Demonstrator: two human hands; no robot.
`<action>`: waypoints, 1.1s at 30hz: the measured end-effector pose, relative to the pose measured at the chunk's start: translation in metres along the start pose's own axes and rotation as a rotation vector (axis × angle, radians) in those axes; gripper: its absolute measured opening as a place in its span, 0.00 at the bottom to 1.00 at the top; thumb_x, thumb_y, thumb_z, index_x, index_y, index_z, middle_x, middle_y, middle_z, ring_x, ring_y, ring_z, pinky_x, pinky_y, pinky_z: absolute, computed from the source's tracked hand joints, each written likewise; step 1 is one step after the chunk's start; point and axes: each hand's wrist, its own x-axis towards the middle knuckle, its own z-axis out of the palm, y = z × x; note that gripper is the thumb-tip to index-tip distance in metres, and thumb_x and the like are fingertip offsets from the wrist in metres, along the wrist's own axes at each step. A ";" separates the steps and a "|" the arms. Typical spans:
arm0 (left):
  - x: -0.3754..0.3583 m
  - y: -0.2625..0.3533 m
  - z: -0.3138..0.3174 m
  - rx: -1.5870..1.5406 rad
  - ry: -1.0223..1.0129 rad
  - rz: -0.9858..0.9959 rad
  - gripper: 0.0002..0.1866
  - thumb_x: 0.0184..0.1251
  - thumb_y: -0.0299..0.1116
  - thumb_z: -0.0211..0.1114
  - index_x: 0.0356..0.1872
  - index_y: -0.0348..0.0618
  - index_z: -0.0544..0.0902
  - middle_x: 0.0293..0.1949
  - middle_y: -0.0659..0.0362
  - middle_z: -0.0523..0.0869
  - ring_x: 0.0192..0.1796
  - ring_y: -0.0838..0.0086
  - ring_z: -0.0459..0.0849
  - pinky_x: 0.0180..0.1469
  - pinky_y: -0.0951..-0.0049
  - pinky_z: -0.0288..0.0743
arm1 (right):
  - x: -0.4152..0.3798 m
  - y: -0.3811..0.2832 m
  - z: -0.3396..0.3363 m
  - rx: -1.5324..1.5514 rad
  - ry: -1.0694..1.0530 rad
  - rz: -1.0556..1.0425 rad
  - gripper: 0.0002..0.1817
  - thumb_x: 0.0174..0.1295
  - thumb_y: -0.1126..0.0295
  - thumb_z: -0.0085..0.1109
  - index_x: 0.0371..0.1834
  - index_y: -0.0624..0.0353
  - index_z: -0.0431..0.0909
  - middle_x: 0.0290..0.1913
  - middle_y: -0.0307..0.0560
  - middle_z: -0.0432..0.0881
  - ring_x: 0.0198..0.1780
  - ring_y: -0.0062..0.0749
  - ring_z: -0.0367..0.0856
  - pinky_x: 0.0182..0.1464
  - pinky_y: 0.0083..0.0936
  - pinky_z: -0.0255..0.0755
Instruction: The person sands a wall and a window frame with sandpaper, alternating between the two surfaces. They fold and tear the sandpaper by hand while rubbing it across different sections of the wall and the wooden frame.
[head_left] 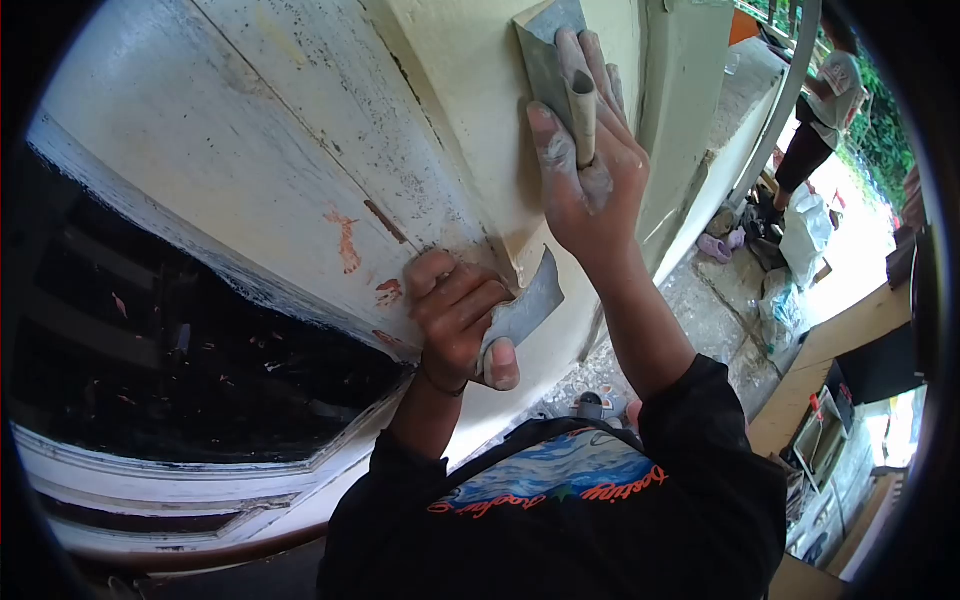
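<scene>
My right hand [600, 160] is closed around the rolled handle of a wide metal scraper [548, 62], its blade against the cream frame [480, 100]. Whitish dust coats the fingers. Lower and to the left, my left hand [462, 318] grips a second, bent metal blade [530, 305], thumb on one side and curled fingers on the other. That hand is beside the worn white wooden panel [310, 130], which shows cracks, dark specks and reddish patches. Below the panel lies a dark glass pane [200, 340].
Another person [825, 100] stands at the upper right. Near them on the floor are purple shoes [715, 248] and plastic bags [780, 310]. A wooden shelf unit [825, 430] is at the right, and a low ledge [745, 95] runs behind the frame.
</scene>
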 end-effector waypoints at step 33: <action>0.000 0.003 0.007 0.117 0.164 0.129 0.10 0.36 0.41 0.54 0.15 0.45 0.75 0.18 0.62 0.70 0.25 0.70 0.72 0.45 0.64 0.65 | -0.026 -0.004 -0.001 0.053 -0.087 0.299 0.22 0.63 0.66 0.55 0.56 0.69 0.71 0.65 0.66 0.60 0.65 0.52 0.63 0.62 0.37 0.58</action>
